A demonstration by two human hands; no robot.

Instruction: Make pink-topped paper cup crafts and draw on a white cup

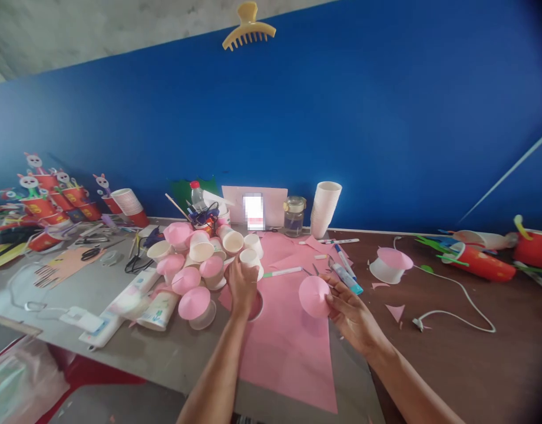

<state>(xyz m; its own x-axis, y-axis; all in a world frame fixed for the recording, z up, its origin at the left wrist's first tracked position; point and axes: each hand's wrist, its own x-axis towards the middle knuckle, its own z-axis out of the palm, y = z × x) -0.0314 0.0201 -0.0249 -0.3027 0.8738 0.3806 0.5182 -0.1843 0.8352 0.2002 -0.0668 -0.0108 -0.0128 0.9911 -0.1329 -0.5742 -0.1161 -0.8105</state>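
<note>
My right hand [353, 315] pinches the edge of a shallow pink paper cone [314, 296], above a large pink paper sheet [288, 359]. Thin dark pointed tips [316, 269] show just behind the cone; what they belong to is partly hidden. My left hand [243, 288] reaches to a white paper cup [250, 258], its fingers closed about the near side. Beside that hand, several white cups stand close together, some topped with pink cones [194, 303]. A round pink-looking piece [255, 306] is partly hidden behind my left wrist.
A tall stack of white cups [326, 209] and a lidded glass jar [294, 217] stand by the blue wall. Markers [345, 262] and a glue tube [346, 278] lie behind the sheet. A white cable [468, 318] curls at right. Left are a power strip [116, 309] and scissors [91, 254].
</note>
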